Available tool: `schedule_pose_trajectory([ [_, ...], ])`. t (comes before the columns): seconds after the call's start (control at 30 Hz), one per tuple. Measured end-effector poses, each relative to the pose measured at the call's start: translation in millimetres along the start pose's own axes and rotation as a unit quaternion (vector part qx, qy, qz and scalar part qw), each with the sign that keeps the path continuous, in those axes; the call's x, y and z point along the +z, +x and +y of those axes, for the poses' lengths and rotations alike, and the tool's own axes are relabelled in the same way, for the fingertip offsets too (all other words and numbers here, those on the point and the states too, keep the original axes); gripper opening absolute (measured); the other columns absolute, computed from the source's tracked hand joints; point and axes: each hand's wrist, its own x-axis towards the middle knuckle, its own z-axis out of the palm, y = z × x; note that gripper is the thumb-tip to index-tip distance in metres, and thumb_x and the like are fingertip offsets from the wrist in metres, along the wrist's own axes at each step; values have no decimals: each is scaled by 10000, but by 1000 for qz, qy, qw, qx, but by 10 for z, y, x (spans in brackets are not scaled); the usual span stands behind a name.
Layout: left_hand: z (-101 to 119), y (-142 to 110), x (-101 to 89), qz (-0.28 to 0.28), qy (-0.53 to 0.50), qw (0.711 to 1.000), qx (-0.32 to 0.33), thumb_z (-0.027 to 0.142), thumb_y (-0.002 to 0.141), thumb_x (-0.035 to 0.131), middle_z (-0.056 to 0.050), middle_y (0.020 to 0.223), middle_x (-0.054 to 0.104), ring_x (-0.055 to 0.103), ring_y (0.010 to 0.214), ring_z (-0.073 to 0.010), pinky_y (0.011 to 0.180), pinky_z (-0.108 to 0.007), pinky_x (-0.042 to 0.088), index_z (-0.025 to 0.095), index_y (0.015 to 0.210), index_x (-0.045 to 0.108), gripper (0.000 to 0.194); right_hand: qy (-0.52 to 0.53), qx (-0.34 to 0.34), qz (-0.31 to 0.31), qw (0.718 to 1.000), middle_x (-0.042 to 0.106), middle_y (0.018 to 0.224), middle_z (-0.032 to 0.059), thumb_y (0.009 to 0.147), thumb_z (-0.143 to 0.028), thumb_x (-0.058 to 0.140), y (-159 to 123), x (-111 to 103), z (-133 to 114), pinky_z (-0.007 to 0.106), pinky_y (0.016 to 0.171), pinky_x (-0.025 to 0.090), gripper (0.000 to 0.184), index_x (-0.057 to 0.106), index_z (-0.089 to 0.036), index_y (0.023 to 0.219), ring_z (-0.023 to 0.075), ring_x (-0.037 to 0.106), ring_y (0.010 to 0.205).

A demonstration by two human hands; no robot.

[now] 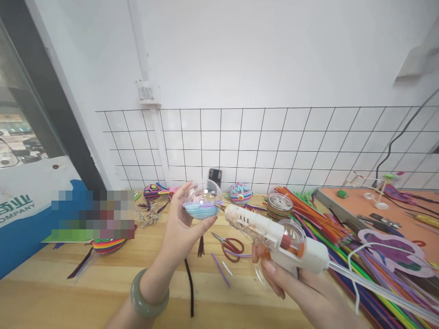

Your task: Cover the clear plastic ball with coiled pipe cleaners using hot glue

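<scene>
My left hand [178, 233] is raised above the wooden table [103, 283], fingers closed around a clear plastic ball [202, 199] with blue and purple pipe cleaner coiled inside its lower half. A green bangle [148, 297] circles that wrist. My right hand [295, 283] grips a white hot glue gun [274, 235]. Its nozzle points left and sits at the ball's right edge. A clear glue stick [377, 292] sticks out of the gun's back. A clear half-dome [293, 233] lies just behind the gun.
Red-handled scissors [229, 246], pipe cleaner offcuts and a dark strand [190, 283] lie on the table below my hands. A big pile of coloured pipe cleaners [329, 233] spreads right. Decorated balls [240, 193], a tin [278, 205], a phone [215, 176] and a wire grid [260, 146] stand behind.
</scene>
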Motion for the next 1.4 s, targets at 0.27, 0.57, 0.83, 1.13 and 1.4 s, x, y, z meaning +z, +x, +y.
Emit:
schedule_pose_trajectory([
  [0.27,-1,8,1,1,-7,1000,-12,207,656,811,-108,1337,549,554,1223,-257,976,-384,496,284,1289,434,740,32,6,33,999,473,626,-14,928,-435,504,3,36,-22,273,635,526,271,645,-227,827,149,469,585],
  [0.57,25,65,-57,56,-16,997,-53,249,616,832,-104,1287,573,583,1170,-255,981,-403,484,270,1275,434,769,15,49,48,998,479,616,-11,939,-475,459,26,42,54,258,568,517,339,634,-215,810,162,527,616],
  [0.83,175,229,-249,255,-58,965,-33,199,636,819,-51,1230,548,579,1105,-192,943,-327,500,273,1216,472,681,-229,-97,-85,965,654,1073,99,869,-152,497,272,369,344,323,764,517,257,598,-194,1101,218,634,885],
  [1.13,176,178,-158,204,-65,974,-69,229,641,812,-63,1232,545,561,1134,-219,977,-375,478,251,1216,482,663,-385,-85,-230,890,683,1033,169,745,-134,612,128,1053,732,315,627,490,298,658,-103,1038,264,675,806],
  [1.4,95,116,-60,170,-72,979,-91,240,619,815,-58,1183,583,592,1085,-201,930,-326,491,250,1229,475,698,-413,-71,-183,889,696,932,59,883,-181,540,269,590,686,286,756,477,114,647,-191,919,209,654,874],
])
